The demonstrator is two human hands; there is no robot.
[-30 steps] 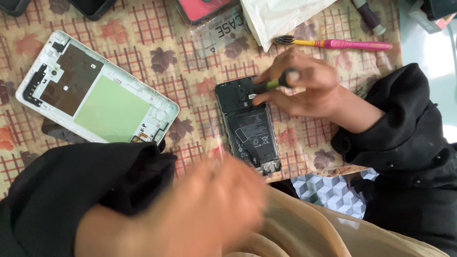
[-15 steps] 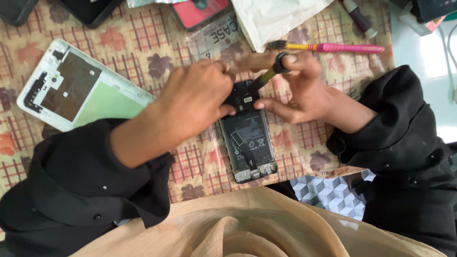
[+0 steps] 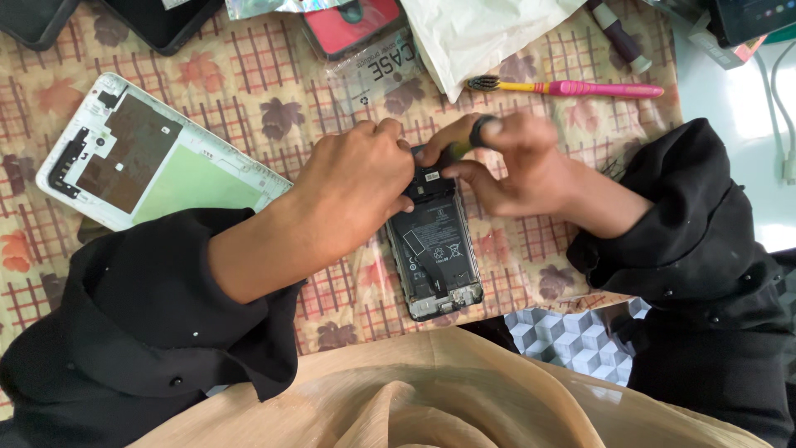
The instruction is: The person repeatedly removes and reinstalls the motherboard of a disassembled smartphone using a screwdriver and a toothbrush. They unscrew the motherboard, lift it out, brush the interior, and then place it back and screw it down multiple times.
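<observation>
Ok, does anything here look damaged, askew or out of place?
Nothing looks spilled or broken. The phone under both hands lies open with its back off and its insides showing, and the white phone frame lies askew at the left. A pink toothbrush sits among the phone parts.

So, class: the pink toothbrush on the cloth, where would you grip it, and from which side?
Grip the toothbrush at mid-handle, coming from above. It lies flat and level on the cloth, bristles at its left end beside the white bag. The pink shaft is bare and straight, with open cloth along both sides, so fingers can probably pinch across it cleanly.
</observation>
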